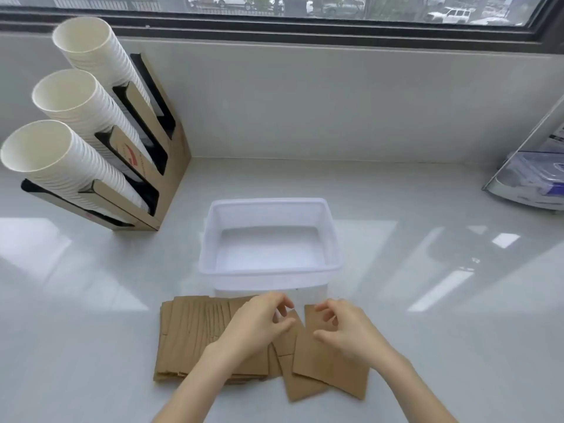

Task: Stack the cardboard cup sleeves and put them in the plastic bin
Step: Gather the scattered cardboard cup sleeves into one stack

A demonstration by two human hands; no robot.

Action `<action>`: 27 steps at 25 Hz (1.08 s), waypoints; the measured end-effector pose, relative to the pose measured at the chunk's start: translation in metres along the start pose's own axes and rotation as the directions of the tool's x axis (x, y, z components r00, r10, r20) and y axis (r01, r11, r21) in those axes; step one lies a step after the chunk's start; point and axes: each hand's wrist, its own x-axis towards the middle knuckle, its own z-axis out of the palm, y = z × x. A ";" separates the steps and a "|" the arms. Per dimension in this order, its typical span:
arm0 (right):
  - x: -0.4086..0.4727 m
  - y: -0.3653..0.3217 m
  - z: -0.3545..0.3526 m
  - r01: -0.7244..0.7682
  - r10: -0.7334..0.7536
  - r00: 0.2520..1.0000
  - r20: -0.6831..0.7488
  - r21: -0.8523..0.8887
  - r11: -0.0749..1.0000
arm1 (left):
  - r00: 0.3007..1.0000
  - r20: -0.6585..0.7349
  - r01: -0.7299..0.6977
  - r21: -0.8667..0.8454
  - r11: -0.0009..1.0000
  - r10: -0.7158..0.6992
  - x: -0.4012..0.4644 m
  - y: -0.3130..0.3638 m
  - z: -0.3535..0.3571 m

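Note:
Several flat brown cardboard cup sleeves (189,334) lie fanned out on the white counter, overlapping from left to right. One more sleeve (326,364) lies askew at the right end of the row. A clear plastic bin (268,206) stands just behind them with nothing inside. My left hand (259,322) hovers over the middle of the row, fingers curled and apart. My right hand (345,328) hovers over the right sleeve, fingers bent, holding nothing that I can see.
A cardboard holder (164,166) with three slanted stacks of white paper cups (70,96) stands at the back left. A clear stand with a bluish package (531,178) sits at the right edge. A window ledge runs along the back.

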 end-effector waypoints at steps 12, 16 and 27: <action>0.001 -0.001 0.025 0.013 -0.006 0.999 0.037 -0.206 0.978 | 0.989 0.145 -0.002 0.166 0.986 -0.022 0.004 -0.007 0.031; 0.000 -0.002 0.024 0.060 -0.056 0.998 0.031 -0.177 0.982 | 0.992 0.127 -0.020 0.128 0.992 0.004 0.004 -0.004 0.034; 0.005 0.008 0.007 -0.020 0.058 0.962 -0.267 0.141 0.990 | 0.987 -0.062 0.132 -0.233 0.963 -0.150 -0.007 -0.032 -0.001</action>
